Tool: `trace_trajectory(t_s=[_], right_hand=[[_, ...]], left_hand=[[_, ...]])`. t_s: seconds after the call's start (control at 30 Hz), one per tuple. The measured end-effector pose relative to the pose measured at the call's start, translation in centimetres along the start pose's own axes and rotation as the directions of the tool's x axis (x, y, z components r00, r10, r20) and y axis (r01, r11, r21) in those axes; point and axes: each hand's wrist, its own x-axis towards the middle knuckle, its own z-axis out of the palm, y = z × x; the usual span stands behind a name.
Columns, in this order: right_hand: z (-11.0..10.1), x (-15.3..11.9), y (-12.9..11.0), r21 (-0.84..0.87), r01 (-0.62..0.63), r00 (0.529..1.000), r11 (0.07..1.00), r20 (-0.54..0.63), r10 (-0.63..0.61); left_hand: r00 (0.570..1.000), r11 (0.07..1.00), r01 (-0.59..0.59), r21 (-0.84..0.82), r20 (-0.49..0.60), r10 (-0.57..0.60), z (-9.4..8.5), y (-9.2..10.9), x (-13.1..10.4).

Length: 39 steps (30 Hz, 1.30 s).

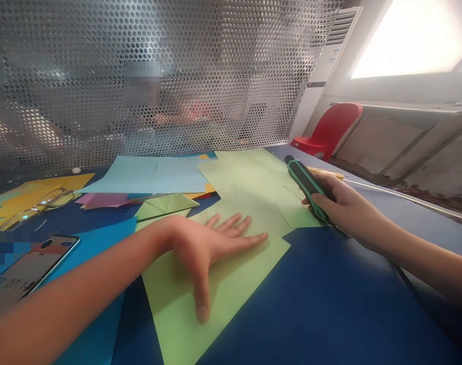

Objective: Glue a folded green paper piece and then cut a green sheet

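My left hand (pixel 212 248) lies spread, palm down, on a light green sheet of paper (pixel 185 314) over the dark blue tabletop. Farther back, another light green sheet (pixel 246 172) meets or overlaps it. My right hand (pixel 335 200) is wrapped round a long black tool with green edges (pixel 307 182), tilted at the right border of the green paper; its exact kind is unclear. A folded light green paper (pixel 166 205) sits beyond my left wrist.
Light blue paper (pixel 147 175), yellow papers (pixel 44 190), glasses (pixel 56 197) and a phone (pixel 37 268) on blue paper (pixel 98 304) are at left. A perforated metal screen (pixel 178 76) borders the back; people show behind it. A red chair (pixel 337 126) stands beyond the table.
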Motion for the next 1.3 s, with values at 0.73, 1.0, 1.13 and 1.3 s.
trace_trajectory(t_s=[0.73, 1.0, 1.13, 1.3], right_hand=[[-1.0, 0.3, 0.7, -0.377, 0.529, 0.818, 0.76, -0.011, -0.575], [0.0, -2.9, -2.1, -0.229, 0.883, 0.451, 0.409, 0.172, -0.876], [0.8, -5.7, -4.1, -0.109, 0.98, 0.189, 0.164, 0.284, -0.94], [0.8, -8.3, -5.2, 0.006, 0.99, 0.131, 0.14, 0.312, -0.941]], left_hand=[[0.987, 0.995, 0.051, -0.083, -0.147, -0.062, 0.4, 1.3, -0.9], [0.844, 0.964, 0.002, -0.267, -0.516, -0.145, 2.2, 3.6, -1.3], [0.788, 0.946, -0.028, -0.322, -0.59, -0.177, 4.1, 5.8, -1.3], [0.751, 0.961, 0.024, -0.274, -0.63, -0.199, 7.5, 8.8, -2.6]])
